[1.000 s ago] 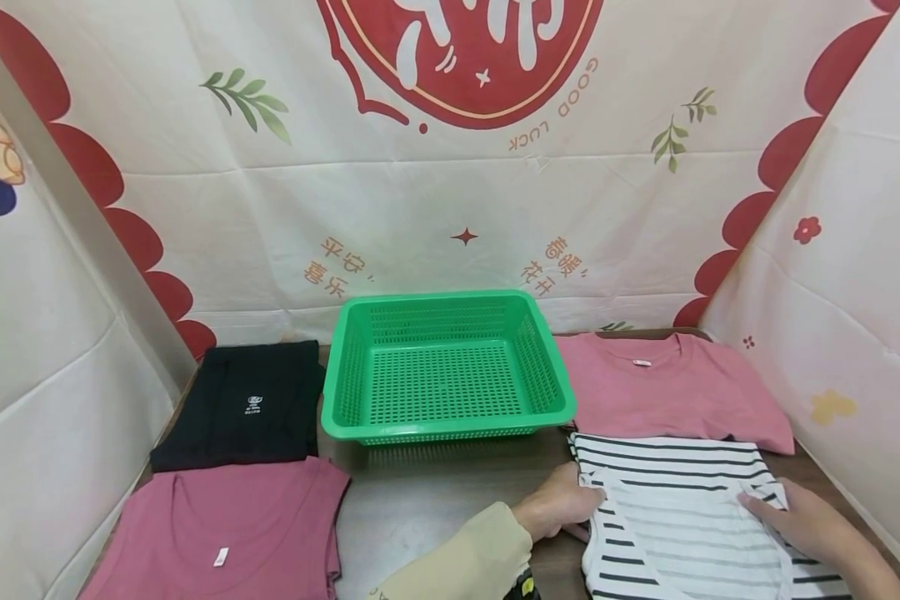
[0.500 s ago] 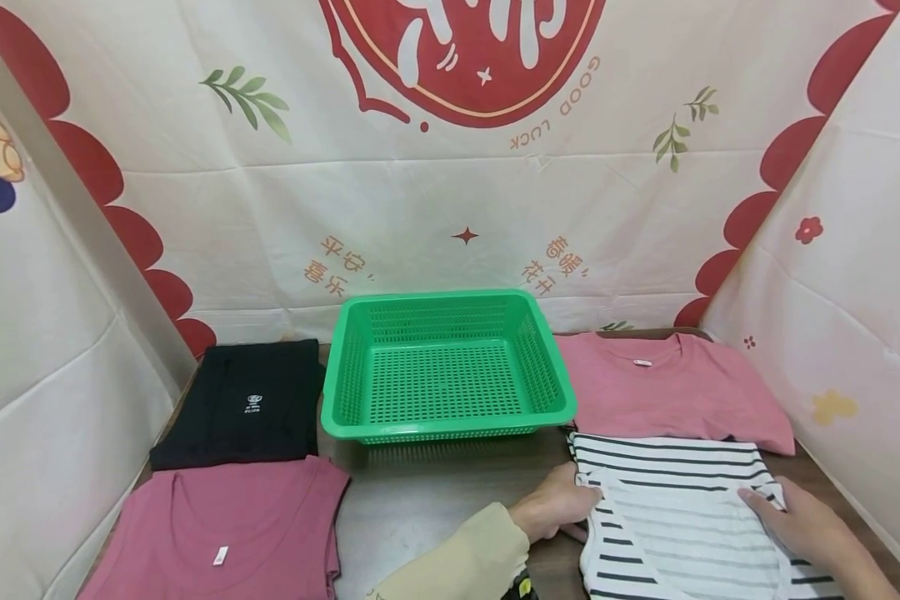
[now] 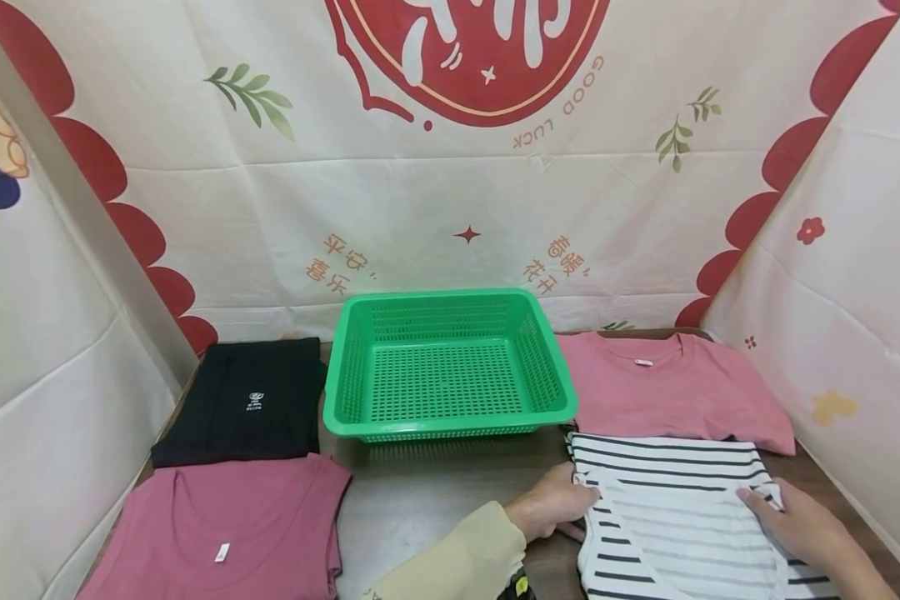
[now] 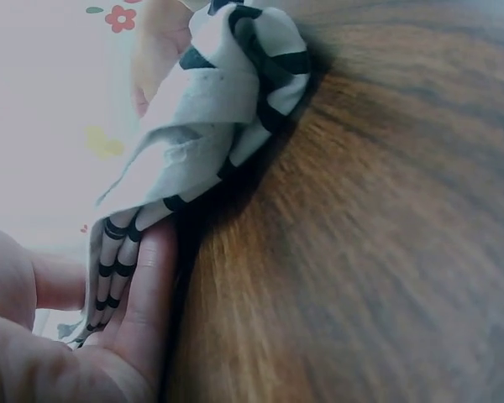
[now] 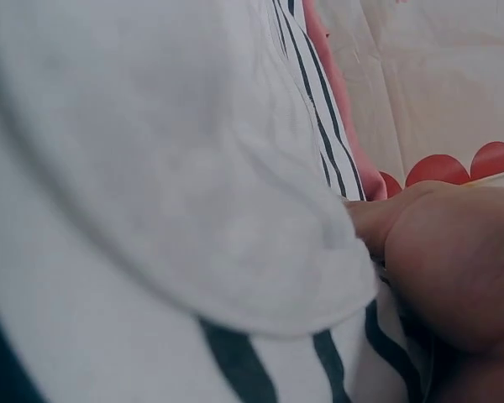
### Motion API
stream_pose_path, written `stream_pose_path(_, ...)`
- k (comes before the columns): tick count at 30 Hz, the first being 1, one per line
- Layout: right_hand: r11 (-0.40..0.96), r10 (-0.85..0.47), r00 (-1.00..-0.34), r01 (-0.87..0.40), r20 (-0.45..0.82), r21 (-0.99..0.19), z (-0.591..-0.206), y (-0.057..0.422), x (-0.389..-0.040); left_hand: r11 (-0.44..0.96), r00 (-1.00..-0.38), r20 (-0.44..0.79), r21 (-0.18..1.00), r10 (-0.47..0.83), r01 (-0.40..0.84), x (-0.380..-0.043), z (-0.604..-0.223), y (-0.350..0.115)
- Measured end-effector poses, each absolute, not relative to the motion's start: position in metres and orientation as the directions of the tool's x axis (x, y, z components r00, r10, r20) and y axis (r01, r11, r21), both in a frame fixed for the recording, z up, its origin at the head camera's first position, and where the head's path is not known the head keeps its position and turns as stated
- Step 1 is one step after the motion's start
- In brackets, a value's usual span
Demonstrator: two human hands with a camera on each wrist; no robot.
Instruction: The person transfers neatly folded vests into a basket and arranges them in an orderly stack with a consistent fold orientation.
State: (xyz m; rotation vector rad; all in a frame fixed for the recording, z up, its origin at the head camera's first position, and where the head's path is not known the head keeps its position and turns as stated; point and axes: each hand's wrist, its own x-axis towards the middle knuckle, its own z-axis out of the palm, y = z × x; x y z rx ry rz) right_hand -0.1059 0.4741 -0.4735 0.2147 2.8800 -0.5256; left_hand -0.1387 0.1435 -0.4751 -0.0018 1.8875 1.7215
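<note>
A white shirt with black stripes (image 3: 693, 533) lies at the front right, its inner side showing through the wide neck opening. My left hand (image 3: 555, 504) pinches its left edge, thumb above and fingers beneath the cloth. In the left wrist view, folded striped layers (image 4: 113, 269) sit between the thumb and fingers of that hand (image 4: 143, 311), low over the wood. On the opposite edge, my right hand (image 3: 806, 521) grips the shirt with the thumb on top; its other fingers are mostly hidden. White cloth (image 5: 185, 185) fills most of the right wrist view, beside the hand (image 5: 454, 260).
A green plastic basket (image 3: 450, 429) stands at the back middle of the wooden table (image 3: 412, 500). Behind the striped shirt lies a pink shirt (image 3: 667, 387). At left are a folded black garment (image 3: 243, 404) and a dark pink top (image 3: 232, 525). Printed fabric walls (image 3: 450, 200) enclose the table.
</note>
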Motion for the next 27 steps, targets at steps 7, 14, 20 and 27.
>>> stream_pose_path(7, 0.926, 0.108, -0.963, 0.189, -0.248, -0.327, -0.4748, 0.4718, -0.1061, 0.166, -0.836, -0.408, 0.913, 0.367, -0.372, -0.1378, -0.4742, 0.1411)
stream_pose_path(14, 0.918, 0.133, -0.95, 0.226, -0.283, -0.327, -0.4778, 0.4745, -0.1082, 0.167, -0.847, -0.397, 0.918, 0.353, -0.36, -0.1368, -0.4745, 0.1401)
stream_pose_path(20, 0.914, 0.156, -0.941, 0.252, -0.3, -0.317, -0.4778, 0.4774, -0.111, 0.138, -0.88, -0.333, 0.943, 0.339, -0.304, -0.1342, -0.4763, 0.1414)
stream_pose_path(27, 0.914, 0.132, -0.952, 0.224, -0.275, -0.339, -0.4782, 0.477, -0.111, 0.29, -0.922, -0.224, 0.948, 0.316, -0.13, -0.1299, -0.4755, 0.1363)
